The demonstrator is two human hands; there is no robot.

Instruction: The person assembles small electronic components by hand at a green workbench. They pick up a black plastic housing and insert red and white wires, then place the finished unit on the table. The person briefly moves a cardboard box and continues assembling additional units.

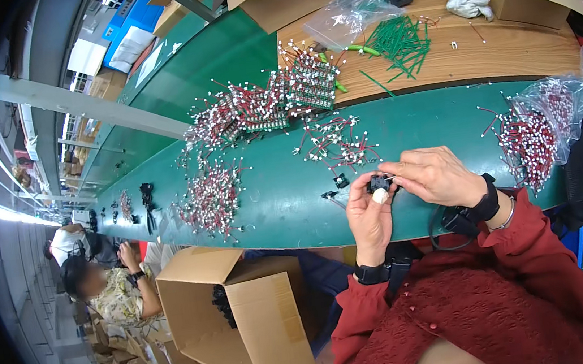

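My left hand [370,222] is closed around a small black plastic part [379,183], held just above the near edge of the green bench. Something small and white [380,196] sits against the part at my thumb tip; I cannot tell whether it covers the thumb. My right hand [444,176] pinches at the part from the right, and a thin light piece shows at its fingertips, too fine to name. Left of my hands lies another small black part [340,181]. Beyond them is a loose group of red wires with white connectors [337,142].
Circuit boards with wires [260,106] are piled at the bench's far side. Wire heaps lie left [210,198] and right [527,142]. Green sticks [402,45] rest on a wooden table. An open cardboard box [270,330] stands below the bench, near a co-worker [120,297].
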